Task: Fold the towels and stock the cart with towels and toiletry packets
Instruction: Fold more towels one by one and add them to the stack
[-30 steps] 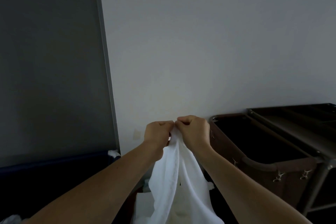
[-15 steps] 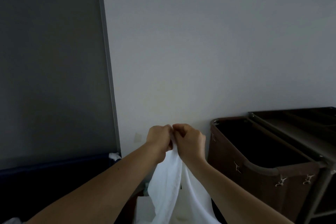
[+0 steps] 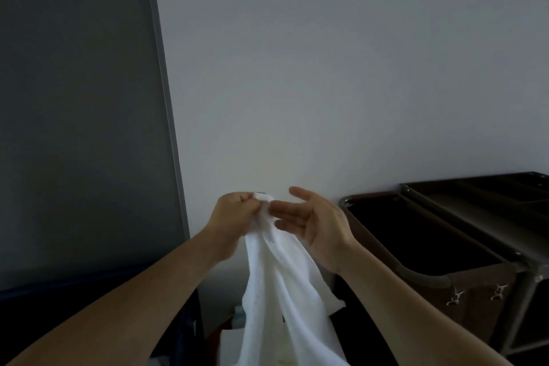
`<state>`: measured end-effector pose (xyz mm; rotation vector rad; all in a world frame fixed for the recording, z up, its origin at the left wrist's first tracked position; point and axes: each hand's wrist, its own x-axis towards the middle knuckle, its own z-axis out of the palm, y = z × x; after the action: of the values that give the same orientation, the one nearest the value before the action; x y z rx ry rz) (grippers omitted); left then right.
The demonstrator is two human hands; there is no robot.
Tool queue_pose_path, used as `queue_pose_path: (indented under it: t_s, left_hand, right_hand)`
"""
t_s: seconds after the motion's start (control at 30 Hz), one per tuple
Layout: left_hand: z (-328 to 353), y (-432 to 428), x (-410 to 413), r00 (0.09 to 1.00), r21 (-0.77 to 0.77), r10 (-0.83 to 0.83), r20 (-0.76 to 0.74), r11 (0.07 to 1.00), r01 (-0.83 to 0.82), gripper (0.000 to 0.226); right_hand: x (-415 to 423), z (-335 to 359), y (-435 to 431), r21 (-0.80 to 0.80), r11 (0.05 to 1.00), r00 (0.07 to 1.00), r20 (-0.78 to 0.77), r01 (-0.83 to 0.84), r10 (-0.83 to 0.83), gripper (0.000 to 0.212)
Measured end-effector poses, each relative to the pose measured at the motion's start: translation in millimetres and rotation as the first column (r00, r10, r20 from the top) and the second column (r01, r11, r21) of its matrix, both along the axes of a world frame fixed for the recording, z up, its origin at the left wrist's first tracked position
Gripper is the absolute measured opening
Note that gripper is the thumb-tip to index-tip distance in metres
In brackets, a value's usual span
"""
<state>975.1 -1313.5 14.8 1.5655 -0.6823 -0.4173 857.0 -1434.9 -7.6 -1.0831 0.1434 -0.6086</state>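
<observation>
Towel (image 3: 279, 291): white, held up in the air in front of the person, short of the wall. It hangs from one pinched top corner in long folds between the two forearms and runs out past the bottom edge of the view. Low down, its right edge flares into a loose flap.
Grey panel (image 3: 80, 128): fills the left side and ends in a pale upright strip (image 3: 166, 98) that leans slightly.
Dark blue rim (image 3: 89, 279): low on the left, beyond the left forearm; what it belongs to cannot be told.
Left hand (image 3: 234, 214): fingers curled, pinching the Towel's top corner. A small white tip sticks out above the knuckles.
Pale shapes (image 3: 230, 345): at the bottom edge beside the hanging cloth, too dim to name.
Right hand (image 3: 315, 223): spread, fingers straight, palm turned left. The lower fingertips lie against the cloth just beside the pinch, and the forefinger is lifted clear.
Wall (image 3: 326, 68): plain and pale behind both hands, with open air above them and to either side.
Brown hamper bag (image 3: 481, 282): just right of the right forearm, mouth open and dark, with metal clips (image 3: 456, 298) at its near corner. A dark gap lies between its near-left edge and the Towel's flap.
Cart (image 3: 505, 199): at the right edge, its top tray against the wall. The hamper bag hangs on its left end.
</observation>
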Motion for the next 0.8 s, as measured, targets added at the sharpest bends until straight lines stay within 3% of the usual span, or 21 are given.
queue_pose_path:
  t_s: [0.03, 0.1, 0.17, 0.2, 0.3, 0.4, 0.47, 0.53, 0.63, 0.7, 0.8]
  left_hand:
    - [8.2, 0.7, 1.4, 0.999, -0.015, 0.006, 0.032, 1.000, -0.006, 0.028]
    - [31.5, -0.1, 4.8, 1.000, -0.099, -0.018, 0.024, 0.995, 0.020, 0.030]
    - [62.8, -3.7, 9.7, 0.992, -0.229, -0.125, -0.018, 0.966, 0.117, 0.036]
    - [80.2, -5.9, 12.1, 0.981, -0.291, -0.191, -0.018, 0.940, 0.177, 0.038]
    - [124.5, -12.1, 22.8, 0.970, -0.370, -0.229, 0.078, 0.897, 0.242, 0.038]
    - [147.4, -12.6, 42.5, 0.932, -0.275, 0.057, 0.359, 0.960, 0.047, 0.035]
    - [155.6, -10.8, 61.2, 0.788, -0.223, 0.219, 0.576, 0.969, -0.106, 0.030]
    - [168.1, -9.2, 73.5, 0.666, -0.234, 0.304, 0.681, 0.952, -0.196, 0.029]
    - [195.8, -11.0, 77.9, 0.429, -0.350, 0.434, 0.792, 0.899, -0.263, 0.027]
    - [202.3, -10.8, 76.0, 0.336, -0.360, 0.444, 0.831, 0.889, -0.283, 0.025]
    - [181.7, -7.3, 75.1, 0.313, -0.114, 0.211, 0.926, 0.947, -0.300, 0.023]
  right_hand:
    - [0.4, 2.3, -5.1, -0.176, 0.978, 0.990, -0.063, 0.110, -0.123, 0.037]
    - [2.6, 7.2, -16.9, -0.544, 0.816, 0.942, -0.128, 0.195, -0.311, 0.054]
    - [6.4, 19.3, -20.3, -0.740, 0.670, 0.945, -0.172, 0.062, -0.278, 0.076]
    - [11.3, 27.5, -20.3, -0.786, 0.619, 0.945, -0.199, 0.006, -0.261, 0.077]
    - [26.5, 58.3, -17.7, -0.790, 0.613, 0.936, -0.223, -0.010, -0.273, 0.040]
    - [32.5, 83.1, -19.7, -0.865, 0.485, 0.889, -0.119, 0.125, -0.442, 0.036]
    - [28.3, 104.3, -21.7, -0.850, 0.460, 0.860, -0.016, 0.257, -0.510, 0.026]
    - [22.2, 133.1, -19.2, -0.786, 0.474, 0.847, 0.116, 0.398, -0.518, 0.019]
    - [19.9, 160.9, -7.9, -0.709, 0.408, 0.782, 0.330, 0.575, -0.529, 0.014]
    - [17.3, 147.9, -6.2, -0.749, 0.367, 0.783, 0.314, 0.552, -0.537, 0.026]
    - [8.0, 117.9, -9.6, -0.843, 0.406, 0.849, 0.107, 0.353, -0.518, 0.046]
